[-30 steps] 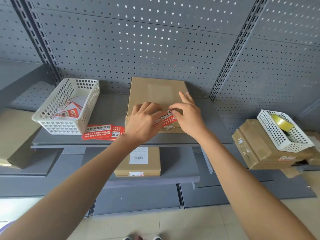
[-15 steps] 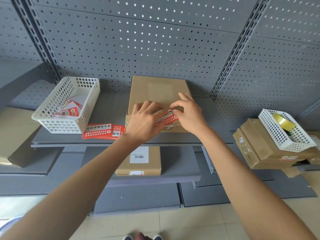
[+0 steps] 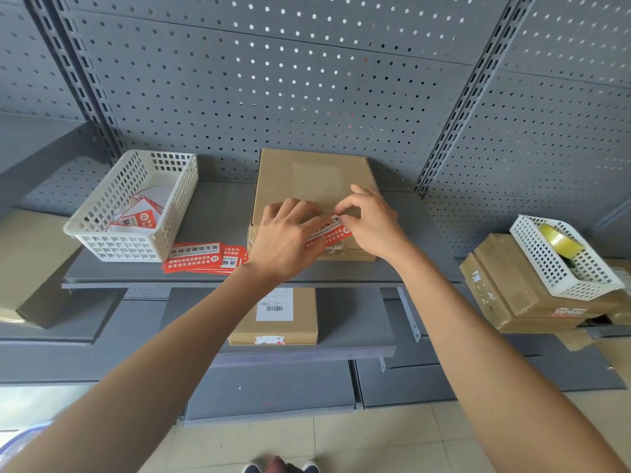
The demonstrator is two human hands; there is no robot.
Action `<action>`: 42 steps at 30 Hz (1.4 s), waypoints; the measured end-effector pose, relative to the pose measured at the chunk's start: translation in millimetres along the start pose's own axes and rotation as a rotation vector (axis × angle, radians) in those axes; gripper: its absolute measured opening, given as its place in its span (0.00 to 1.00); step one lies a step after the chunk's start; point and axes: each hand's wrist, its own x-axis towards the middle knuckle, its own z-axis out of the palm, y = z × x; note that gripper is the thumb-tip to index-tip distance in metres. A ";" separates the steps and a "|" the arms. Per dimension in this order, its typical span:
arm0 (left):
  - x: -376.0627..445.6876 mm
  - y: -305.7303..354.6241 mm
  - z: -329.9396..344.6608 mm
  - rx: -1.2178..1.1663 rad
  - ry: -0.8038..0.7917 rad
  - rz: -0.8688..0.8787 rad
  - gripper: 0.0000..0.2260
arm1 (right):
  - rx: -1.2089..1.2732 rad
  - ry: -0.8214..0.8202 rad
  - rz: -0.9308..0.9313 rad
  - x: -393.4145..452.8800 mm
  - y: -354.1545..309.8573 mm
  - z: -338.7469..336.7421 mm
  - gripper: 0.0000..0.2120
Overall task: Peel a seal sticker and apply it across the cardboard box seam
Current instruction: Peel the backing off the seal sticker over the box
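Observation:
A flat brown cardboard box [image 3: 312,175] lies on the grey shelf [image 3: 218,216], its front edge towards me. A red and white seal sticker [image 3: 329,233] is held over the box's front edge, between my two hands. My left hand [image 3: 286,238] grips the sticker's left end with curled fingers. The sticker's right end is pinched between thumb and forefinger of my right hand [image 3: 374,221]. Whether the sticker touches the cardboard I cannot tell.
A stack of red seal stickers [image 3: 201,258] lies left of the box beside a white basket [image 3: 136,206] of backing scraps. A labelled box [image 3: 276,317] sits on the lower shelf. At right, another white basket [image 3: 563,257] with a tape roll rests on stacked boxes.
Both hands stay on the sticker at the box's front edge. The right forefinger has curled down from pointing outward into a pinch on the sticker's right end.

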 end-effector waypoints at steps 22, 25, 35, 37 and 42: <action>4.3 9.7 -3.7 -0.068 0.019 -0.107 0.11 | -0.105 0.038 -0.024 11.0 -0.9 7.4 0.06; 12.0 17.0 -8.8 -0.123 -0.007 -0.216 0.11 | -0.124 0.014 -0.032 10.8 0.5 8.3 0.08; 35.7 26.4 -17.1 -0.250 -0.131 -0.461 0.05 | -0.102 0.069 -0.035 10.6 8.0 15.4 0.11; 36.3 27.2 -17.0 -0.241 -0.142 -0.462 0.05 | -0.097 0.082 -0.036 11.4 9.8 16.9 0.11; 35.6 29.1 -16.3 -0.224 -0.143 -0.470 0.05 | 0.056 0.176 -0.085 7.9 11.6 15.6 0.06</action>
